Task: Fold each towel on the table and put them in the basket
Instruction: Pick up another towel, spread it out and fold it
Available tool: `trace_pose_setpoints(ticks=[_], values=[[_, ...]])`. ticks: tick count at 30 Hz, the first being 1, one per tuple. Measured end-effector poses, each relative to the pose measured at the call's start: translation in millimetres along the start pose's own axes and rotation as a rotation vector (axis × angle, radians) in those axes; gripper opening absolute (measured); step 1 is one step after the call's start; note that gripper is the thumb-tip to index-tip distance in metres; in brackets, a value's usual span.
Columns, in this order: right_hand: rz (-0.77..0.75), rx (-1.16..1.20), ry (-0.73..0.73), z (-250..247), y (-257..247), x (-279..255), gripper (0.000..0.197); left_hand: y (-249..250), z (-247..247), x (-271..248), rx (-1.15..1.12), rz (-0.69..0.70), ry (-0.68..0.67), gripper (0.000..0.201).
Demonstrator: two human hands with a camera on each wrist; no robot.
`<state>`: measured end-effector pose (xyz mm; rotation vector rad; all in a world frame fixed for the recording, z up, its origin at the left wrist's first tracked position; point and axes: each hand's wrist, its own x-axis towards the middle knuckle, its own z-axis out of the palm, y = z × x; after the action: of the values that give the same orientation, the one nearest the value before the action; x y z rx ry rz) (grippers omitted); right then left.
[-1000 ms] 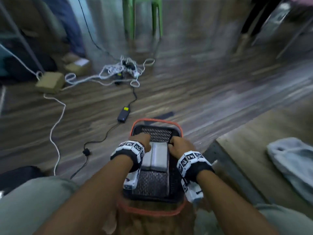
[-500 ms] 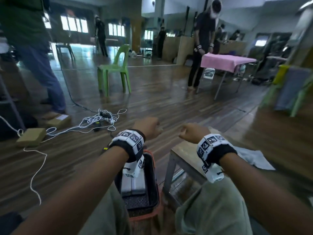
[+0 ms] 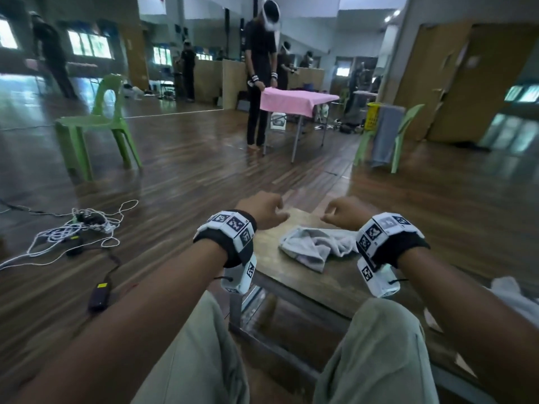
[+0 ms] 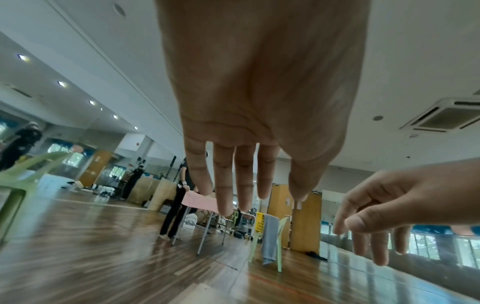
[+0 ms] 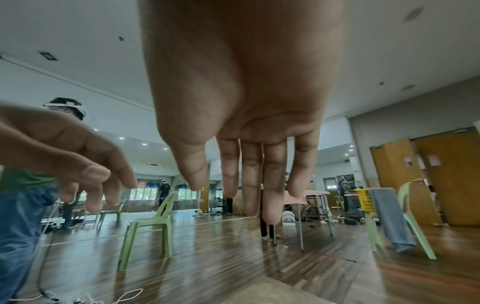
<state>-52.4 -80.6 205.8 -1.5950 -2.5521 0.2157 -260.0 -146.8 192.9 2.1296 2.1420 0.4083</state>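
A crumpled grey towel lies on the low wooden table in the head view. A second pale towel shows at the table's right edge. My left hand hovers above the table's far left corner, fingers relaxed and holding nothing; in the left wrist view its fingers hang straight. My right hand hovers just past the grey towel, also empty, its fingers hanging loose in the right wrist view. The basket is out of view.
My knees sit under the near table edge. A tangle of white cable and a black adapter lie on the floor at left. A green chair, a pink-covered table and a standing person are farther off.
Both hands let go of the folded towels in the basket, rose and swung right to above the table. The view turned from the basket to the table with the grey towel.
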Motion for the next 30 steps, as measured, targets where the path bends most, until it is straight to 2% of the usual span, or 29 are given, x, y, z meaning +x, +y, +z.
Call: trace_pose_setpoints(ticks=[6, 10, 12, 15, 19, 24, 30], values=[[0.073, 0.074, -0.01, 30, 47, 8, 0.028, 19, 49, 46, -0.005, 0.08, -0.082, 0.036], [0.11, 0.067, -0.112, 66, 75, 21, 0.026, 18, 91, 77, -0.02, 0.081, -0.152, 0.033], [0.122, 0.051, -0.158, 88, 85, 32, 0.019, 15, 116, 87, 0.006, 0.077, -0.177, 0.03], [0.106, 0.036, -0.216, 123, 94, 45, 0.021, 13, 155, 94, 0.085, 0.118, -0.213, 0.029], [0.133, 0.013, -0.18, 160, 97, 51, 0.013, 16, 196, 101, 0.205, 0.192, -0.159, 0.033], [0.179, 0.026, -0.113, 195, 99, 66, 0.03, 18, 220, 113, 0.27, 0.157, -0.088, 0.026], [0.214, 0.128, -0.017, 204, 97, 63, 0.016, 18, 222, 115, 0.278, 0.164, -0.012, 0.019]])
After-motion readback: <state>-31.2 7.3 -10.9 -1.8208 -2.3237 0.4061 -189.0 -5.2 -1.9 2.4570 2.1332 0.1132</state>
